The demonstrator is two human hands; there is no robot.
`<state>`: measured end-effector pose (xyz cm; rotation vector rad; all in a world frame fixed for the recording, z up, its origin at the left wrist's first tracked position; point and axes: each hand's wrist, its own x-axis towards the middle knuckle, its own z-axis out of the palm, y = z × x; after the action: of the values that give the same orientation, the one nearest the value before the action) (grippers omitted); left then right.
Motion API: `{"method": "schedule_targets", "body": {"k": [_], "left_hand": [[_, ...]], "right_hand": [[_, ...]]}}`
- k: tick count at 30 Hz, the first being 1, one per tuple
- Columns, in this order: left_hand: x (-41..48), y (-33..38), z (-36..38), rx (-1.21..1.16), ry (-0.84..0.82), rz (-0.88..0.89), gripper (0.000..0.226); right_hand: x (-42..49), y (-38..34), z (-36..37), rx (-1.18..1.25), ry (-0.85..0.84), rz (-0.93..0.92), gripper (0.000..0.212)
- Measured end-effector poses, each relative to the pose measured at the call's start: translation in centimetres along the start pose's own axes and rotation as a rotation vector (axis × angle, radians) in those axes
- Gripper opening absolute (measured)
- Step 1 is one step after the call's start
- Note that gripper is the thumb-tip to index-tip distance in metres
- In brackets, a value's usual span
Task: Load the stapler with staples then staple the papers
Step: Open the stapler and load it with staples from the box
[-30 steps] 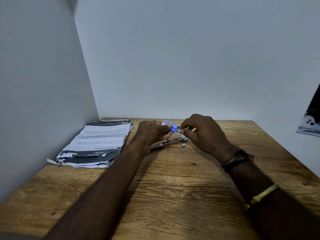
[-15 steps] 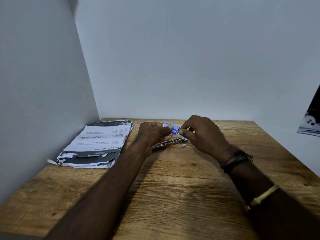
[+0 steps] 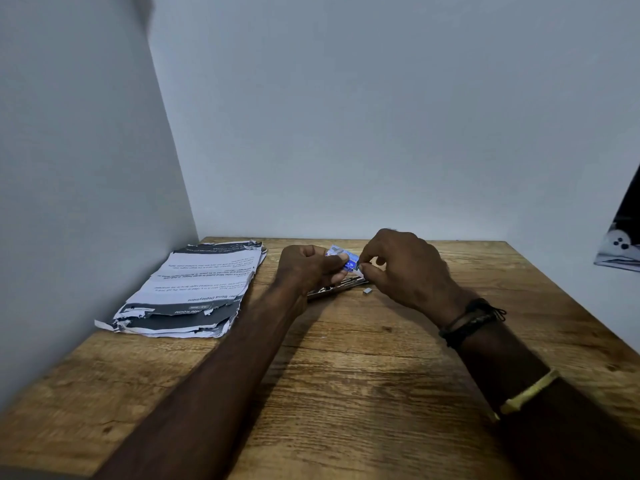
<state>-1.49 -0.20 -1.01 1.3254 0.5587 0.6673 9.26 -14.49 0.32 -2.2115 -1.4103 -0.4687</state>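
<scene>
A small blue and white staple box (image 3: 341,257) is held above the table between my two hands. My left hand (image 3: 308,268) is shut around its left end. The thumb and forefinger of my right hand (image 3: 403,268) pinch at its right end, where a pale bit shows. Below them the metal stapler (image 3: 341,288) lies on the wooden table (image 3: 363,375), partly hidden by my left hand. A tiny loose clump of staples (image 3: 367,291) lies just right of the stapler. The stack of torn printed papers (image 3: 194,289) lies at the left.
White walls close the table on the left, back and right. A dark printed object (image 3: 621,237) leans at the right edge of view. I wear dark cord bracelets and a gold bangle on my right wrist.
My hands have hardly moved. The right fingers have shifted slightly at the box's right end, and the box sits a touch lower over the stapler.
</scene>
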Motion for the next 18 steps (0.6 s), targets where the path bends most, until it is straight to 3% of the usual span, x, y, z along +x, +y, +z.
{"method": "schedule_targets", "body": {"k": [8,18], "left_hand": [[0.3,-0.3,0.0,0.031,0.010,-0.008,0.042],[0.1,-0.1,0.1,0.016,0.002,-0.015,0.029]], "right_hand": [[0.1,-0.1,-0.2,0.147,-0.024,0.042,0.006],[0.7,1.2,0.2,0.407,0.036,0.124,0.016]]}}
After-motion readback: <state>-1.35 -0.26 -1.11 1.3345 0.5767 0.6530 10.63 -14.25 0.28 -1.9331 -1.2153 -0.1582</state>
